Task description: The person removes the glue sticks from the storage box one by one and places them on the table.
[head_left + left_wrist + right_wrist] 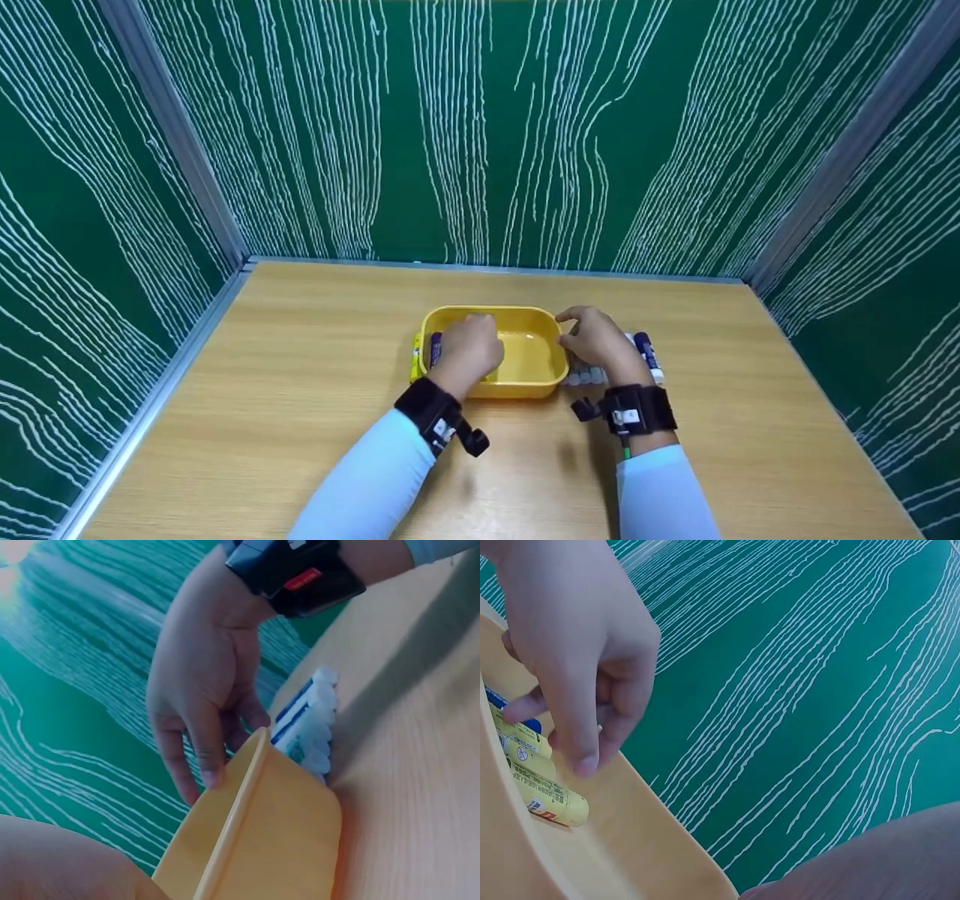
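A yellow plastic basin (525,390) stands on the table between both hands. My left hand (472,345) reaches down inside its left part, fingers bent downward. In the right wrist view this hand hovers over several yellow glue sticks (547,795) lying in the basin beside a blue one (532,724); nothing shows clearly in its fingers. A purple stick (436,349) is visible left of the hand. My right hand (596,345) holds the basin's right rim between thumb and fingertip. Under and beyond it lies a row of white-and-blue glue sticks (304,716), outside the basin.
A yellow stick (415,356) shows against the basin's left outer side. At the row's right end lies a dark blue stick with a white cap (649,356). Green panels with white wavy lines (510,135) wall the wooden table (337,322) behind and at both sides.
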`<control>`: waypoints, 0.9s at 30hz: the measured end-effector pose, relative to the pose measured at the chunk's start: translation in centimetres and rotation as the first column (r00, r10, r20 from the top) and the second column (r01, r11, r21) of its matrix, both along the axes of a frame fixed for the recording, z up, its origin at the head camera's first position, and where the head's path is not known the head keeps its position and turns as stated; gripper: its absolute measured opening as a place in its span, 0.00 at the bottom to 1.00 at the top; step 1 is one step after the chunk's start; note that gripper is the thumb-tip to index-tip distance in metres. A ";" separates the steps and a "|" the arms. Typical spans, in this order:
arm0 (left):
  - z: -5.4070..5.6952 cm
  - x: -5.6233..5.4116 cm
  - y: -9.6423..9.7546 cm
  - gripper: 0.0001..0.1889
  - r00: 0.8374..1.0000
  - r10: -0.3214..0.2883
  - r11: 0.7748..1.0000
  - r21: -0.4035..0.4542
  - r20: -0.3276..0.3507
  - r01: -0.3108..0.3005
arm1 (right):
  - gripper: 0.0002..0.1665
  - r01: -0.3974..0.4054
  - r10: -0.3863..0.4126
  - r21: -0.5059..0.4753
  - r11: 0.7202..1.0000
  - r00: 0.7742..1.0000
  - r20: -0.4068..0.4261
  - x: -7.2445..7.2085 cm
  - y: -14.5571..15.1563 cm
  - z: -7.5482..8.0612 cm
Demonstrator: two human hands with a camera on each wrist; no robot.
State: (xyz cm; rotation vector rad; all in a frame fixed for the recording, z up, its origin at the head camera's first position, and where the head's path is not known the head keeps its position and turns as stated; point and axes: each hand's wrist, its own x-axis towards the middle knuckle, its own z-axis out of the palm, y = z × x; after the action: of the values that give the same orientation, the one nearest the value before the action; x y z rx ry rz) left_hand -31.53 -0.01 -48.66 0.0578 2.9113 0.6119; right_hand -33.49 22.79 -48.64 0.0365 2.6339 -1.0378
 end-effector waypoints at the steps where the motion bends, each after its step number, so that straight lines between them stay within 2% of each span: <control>1: 0.0 -0.1 0.1 0.07 1.000 -0.018 1.000 -0.009 0.000 0.018 | 0.29 -0.004 0.004 0.001 1.000 1.000 -0.004 0.0 0.0 -0.1; 6: -0.3 -0.6 0.6 0.05 0.996 -0.089 0.994 -0.065 -0.006 0.088 | 0.29 -0.004 0.004 0.005 1.000 1.000 -0.018 -0.1 0.0 -0.2; 10: -0.6 -0.8 1.0 0.10 0.994 -0.107 0.989 -0.108 -0.006 0.105 | 0.29 0.005 -0.005 -0.001 1.000 1.000 -0.008 -0.1 -0.1 -0.2; 14: -0.9 -0.9 1.2 0.13 0.995 -0.094 0.987 -0.135 -0.012 0.092 | 0.29 0.013 -0.013 -0.006 1.000 1.000 0.003 -0.1 -0.1 -0.2; 27: -1.8 -1.4 1.4 0.15 0.998 -0.061 0.996 -0.067 -0.001 0.060 | 0.28 0.013 -0.013 -0.020 1.000 1.000 0.001 -0.1 0.0 -0.2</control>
State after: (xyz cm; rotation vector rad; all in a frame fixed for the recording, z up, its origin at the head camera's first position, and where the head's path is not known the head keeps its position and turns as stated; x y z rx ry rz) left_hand -32.94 1.42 -50.51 0.1383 2.9186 0.5051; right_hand -33.59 22.79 -48.88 0.0494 2.6259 -1.0683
